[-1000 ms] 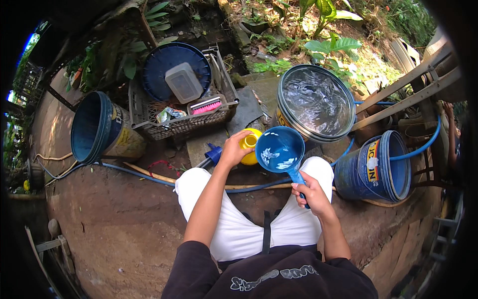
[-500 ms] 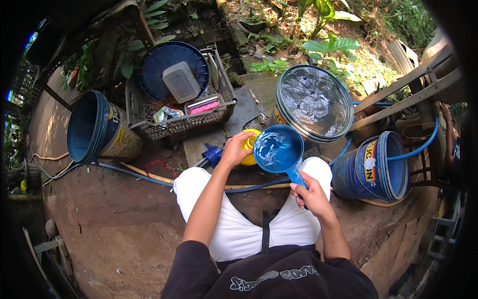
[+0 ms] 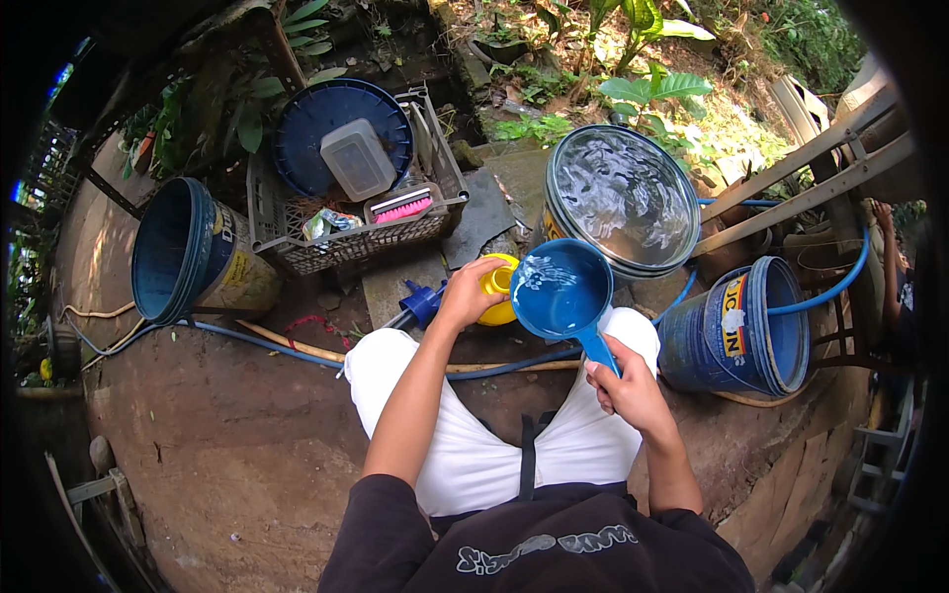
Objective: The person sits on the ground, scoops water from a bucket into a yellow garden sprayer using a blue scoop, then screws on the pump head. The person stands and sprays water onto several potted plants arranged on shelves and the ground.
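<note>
- R hand clenched on handle of blue dipper, water inside
- L hand grasping yellow container, touching dipper rim
- Water-filled drum just behind

The person is wearing a black top with pale lettering across the chest. White trousers are covering both legs, and the forearms are showing bare.

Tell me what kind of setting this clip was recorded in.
Most likely an outdoor washing spot in a yard: bare earth ground, a big open drum of water, blue buckets fed by a hose, and leafy plants close behind.
</note>
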{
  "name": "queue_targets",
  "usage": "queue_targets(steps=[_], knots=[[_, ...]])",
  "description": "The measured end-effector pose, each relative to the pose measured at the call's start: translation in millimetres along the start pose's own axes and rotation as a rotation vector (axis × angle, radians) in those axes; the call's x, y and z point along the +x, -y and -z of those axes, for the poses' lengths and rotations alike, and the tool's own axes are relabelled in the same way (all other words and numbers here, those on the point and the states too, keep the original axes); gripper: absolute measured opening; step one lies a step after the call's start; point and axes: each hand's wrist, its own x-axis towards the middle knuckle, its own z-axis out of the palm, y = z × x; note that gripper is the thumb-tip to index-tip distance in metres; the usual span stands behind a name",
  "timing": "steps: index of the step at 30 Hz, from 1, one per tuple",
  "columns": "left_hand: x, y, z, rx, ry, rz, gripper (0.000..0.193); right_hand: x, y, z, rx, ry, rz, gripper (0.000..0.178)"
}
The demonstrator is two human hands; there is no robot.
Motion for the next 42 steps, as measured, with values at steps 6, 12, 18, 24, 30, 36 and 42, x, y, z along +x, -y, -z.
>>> queue_targets(steps=[6,12,18,24,30,36,42], knots=[[1,1,2,0.005,0.006,-0.004,0.054,-3,4,-1,-0.027,-0.029,0.021,0.031],[2,4,3,-0.017,0.002,-0.033,0.054,-7,8,0,-0.057,-0.032,0.031,0.032],[1,7,5,-0.020,-0.010,-0.018,0.054,-11,15,0,-0.098,-0.065,0.039,0.034],[1,6,8,-0.036,-0.005,-0.011,0.053,-13,17,0,-0.137,-0.095,0.079,0.031],[1,4,7,-0.018,0.016,-0.002,0.053,-13,18,-1,-0.138,-0.093,0.092,0.042],[1,5,6,-0.015,0.028,0.012,0.053,-17,23,-1,-0.145,-0.090,0.112,0.042],[-2,1,9,-0.017,0.022,0.003,0.052,-22,27,0,-0.167,-0.122,0.143,0.043]])
